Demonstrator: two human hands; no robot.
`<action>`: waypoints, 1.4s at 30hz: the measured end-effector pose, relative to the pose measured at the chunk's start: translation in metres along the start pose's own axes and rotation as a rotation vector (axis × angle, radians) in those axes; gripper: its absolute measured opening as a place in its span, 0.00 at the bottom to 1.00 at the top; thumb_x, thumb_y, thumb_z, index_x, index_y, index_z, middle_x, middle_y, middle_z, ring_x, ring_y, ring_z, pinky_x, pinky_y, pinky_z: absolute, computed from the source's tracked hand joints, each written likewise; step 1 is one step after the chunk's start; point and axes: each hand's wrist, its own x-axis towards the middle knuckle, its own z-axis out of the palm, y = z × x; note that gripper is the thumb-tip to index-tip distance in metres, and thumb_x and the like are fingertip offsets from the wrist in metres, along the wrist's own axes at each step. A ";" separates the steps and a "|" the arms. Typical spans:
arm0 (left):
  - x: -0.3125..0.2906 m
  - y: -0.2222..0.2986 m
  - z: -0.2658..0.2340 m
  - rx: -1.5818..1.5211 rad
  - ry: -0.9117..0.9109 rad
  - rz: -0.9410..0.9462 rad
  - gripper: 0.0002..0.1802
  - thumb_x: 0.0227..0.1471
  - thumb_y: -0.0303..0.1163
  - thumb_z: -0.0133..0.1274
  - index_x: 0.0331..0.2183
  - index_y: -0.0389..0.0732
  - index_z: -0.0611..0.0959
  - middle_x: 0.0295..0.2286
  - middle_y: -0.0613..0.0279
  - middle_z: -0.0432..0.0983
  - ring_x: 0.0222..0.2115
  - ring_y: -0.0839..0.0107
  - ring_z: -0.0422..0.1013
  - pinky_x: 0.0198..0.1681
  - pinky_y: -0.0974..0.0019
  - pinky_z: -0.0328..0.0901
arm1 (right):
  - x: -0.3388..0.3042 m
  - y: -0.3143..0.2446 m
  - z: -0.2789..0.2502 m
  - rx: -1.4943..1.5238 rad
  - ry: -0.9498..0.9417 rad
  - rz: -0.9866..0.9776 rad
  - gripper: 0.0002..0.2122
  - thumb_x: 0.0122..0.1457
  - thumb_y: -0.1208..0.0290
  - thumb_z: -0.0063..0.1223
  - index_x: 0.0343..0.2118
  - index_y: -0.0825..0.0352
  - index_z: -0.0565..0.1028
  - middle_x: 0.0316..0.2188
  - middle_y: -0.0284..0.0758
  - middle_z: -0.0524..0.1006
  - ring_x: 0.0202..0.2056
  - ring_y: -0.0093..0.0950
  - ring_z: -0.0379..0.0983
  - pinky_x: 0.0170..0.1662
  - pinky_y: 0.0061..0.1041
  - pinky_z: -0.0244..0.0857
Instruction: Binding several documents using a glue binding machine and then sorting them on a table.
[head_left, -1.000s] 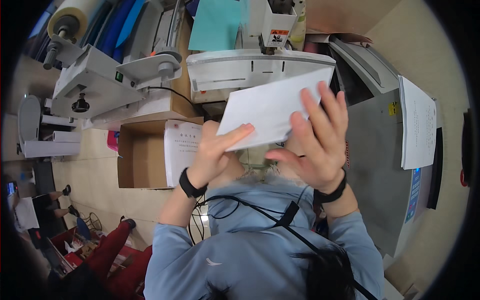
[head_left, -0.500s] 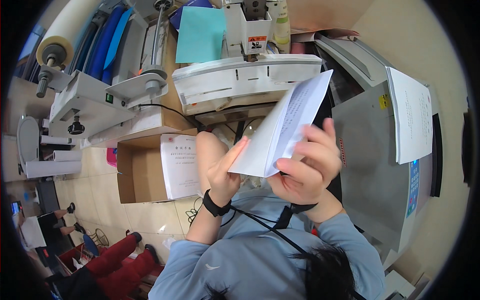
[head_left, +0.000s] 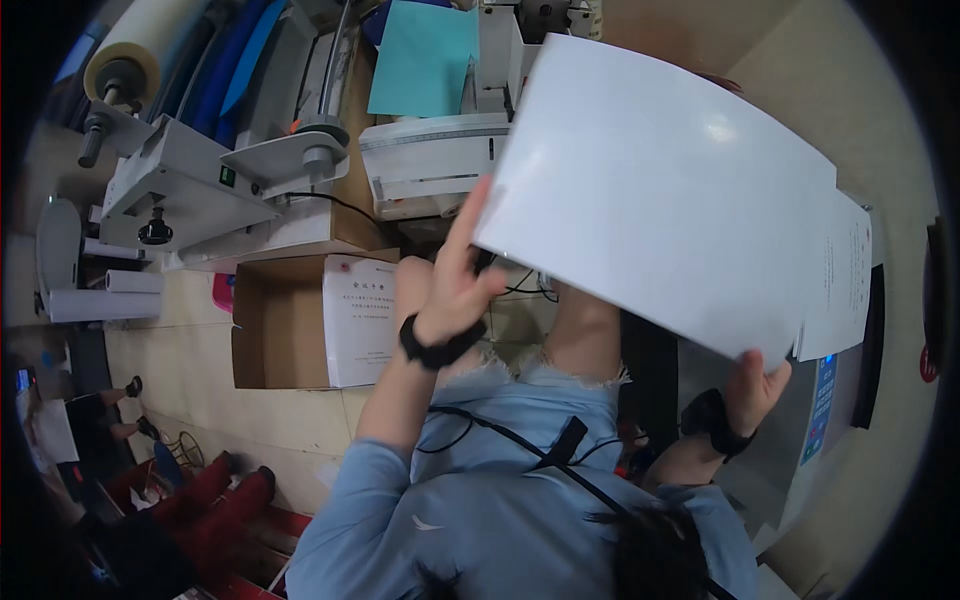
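A wide white glossy booklet (head_left: 660, 190) is spread out, its blank side facing up, and bows slightly across the middle. How many layers it has I cannot tell. My left hand (head_left: 460, 270) holds its left edge, fingers against the sheet and thumb apart from it. At the lower right corner, my right hand (head_left: 755, 395) grips the edge with the thumb on top; its other fingers are partly hidden. Behind the right end lies a stack of printed sheets (head_left: 845, 275) on a grey machine.
An open cardboard box (head_left: 280, 325) with printed booklets (head_left: 358, 320) stands left of my knees. A roll laminator (head_left: 190, 190) is at the upper left. A white machine (head_left: 430, 160) lies partly behind the booklet, with a turquoise sheet (head_left: 425, 60) beyond. People are at the lower left.
The booklet, half folded between my hands before, is now spread wide and higher. My right hand has moved right and down; my left hand has shifted slightly up. The view has shifted slightly.
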 end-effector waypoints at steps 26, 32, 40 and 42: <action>0.077 -0.157 -0.042 1.539 0.286 -0.004 0.25 0.43 0.44 0.58 0.47 0.57 0.76 0.55 0.61 0.60 0.57 0.52 0.52 0.53 0.36 0.47 | 0.189 0.230 0.200 0.097 -0.016 0.539 0.12 0.56 0.67 0.56 0.35 0.74 0.77 0.25 0.30 0.76 0.25 0.17 0.69 0.28 0.16 0.62; 0.067 -0.162 -0.046 1.459 0.163 -0.092 0.31 0.47 0.49 0.55 0.54 0.60 0.69 0.57 0.60 0.54 0.60 0.53 0.45 0.47 0.19 0.39 | 0.198 0.213 0.227 -0.333 -0.288 0.388 0.13 0.55 0.64 0.55 0.29 0.73 0.78 0.21 0.32 0.76 0.20 0.21 0.69 0.25 0.22 0.64; 0.068 -0.164 -0.052 1.474 0.140 -0.075 0.29 0.48 0.47 0.54 0.53 0.61 0.69 0.54 0.60 0.58 0.58 0.56 0.50 0.45 0.19 0.41 | 0.202 0.182 0.236 -1.056 -0.336 -0.631 0.17 0.42 0.59 0.62 0.26 0.70 0.74 0.28 0.39 0.76 0.32 0.39 0.73 0.37 0.34 0.65; 0.069 -0.164 -0.053 1.481 0.128 -0.064 0.29 0.47 0.47 0.55 0.53 0.61 0.70 0.53 0.61 0.59 0.57 0.56 0.51 0.45 0.19 0.41 | 0.209 0.177 0.235 -1.063 -0.568 -0.390 0.18 0.40 0.56 0.62 0.32 0.64 0.77 0.30 0.37 0.76 0.35 0.37 0.73 0.39 0.34 0.64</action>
